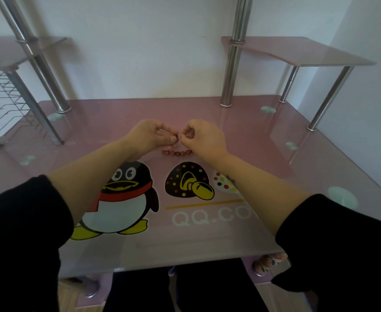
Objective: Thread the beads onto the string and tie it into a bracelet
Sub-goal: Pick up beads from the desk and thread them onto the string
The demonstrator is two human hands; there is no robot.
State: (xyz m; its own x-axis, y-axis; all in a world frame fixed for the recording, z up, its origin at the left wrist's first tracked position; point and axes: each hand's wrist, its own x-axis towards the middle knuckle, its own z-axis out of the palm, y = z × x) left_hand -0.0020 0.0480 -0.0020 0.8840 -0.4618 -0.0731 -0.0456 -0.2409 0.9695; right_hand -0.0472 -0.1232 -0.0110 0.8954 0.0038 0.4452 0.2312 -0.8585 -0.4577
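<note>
A short row of several small reddish-brown beads [177, 152] lies on the pink glass desk [207, 233], just below my two hands. My left hand [150, 136] pinches one bead [177, 137] between thumb and forefinger. My right hand [202, 137] is held fingertip to fingertip against it, its thumb and forefinger pinched together; the string in them is too thin to make out. Both hands hover a little above the desk, near its middle.
The desk top carries a penguin cartoon [122, 199] and mushroom prints [189, 181]. Chrome posts [232, 70] rise at the back, holding a pink shelf [297, 50] on the right and a wire rack [7, 102] on the left. The wall is close behind.
</note>
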